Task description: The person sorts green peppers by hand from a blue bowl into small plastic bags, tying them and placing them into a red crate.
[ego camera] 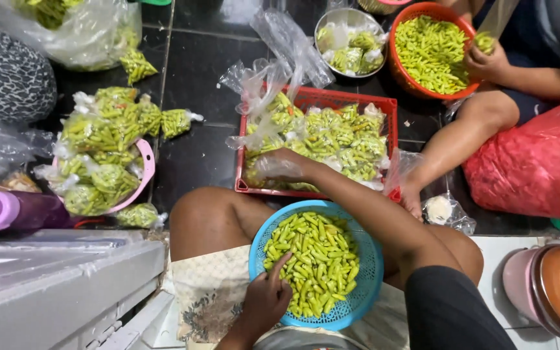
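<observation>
A blue plastic basket of green chillies rests on my lap. My left hand lies on its near rim, fingers spread onto the chillies. My right hand reaches forward into a red tray piled with small filled chilli bags and grips a clear plastic bag there. The crumpled plastic partly hides its fingers.
Another person sits at the right, one hand holding chillies by an orange basket, the other hand on the floor. Also around me: a metal bowl, a pink basket of filled bags, a purple bottle, a red sack.
</observation>
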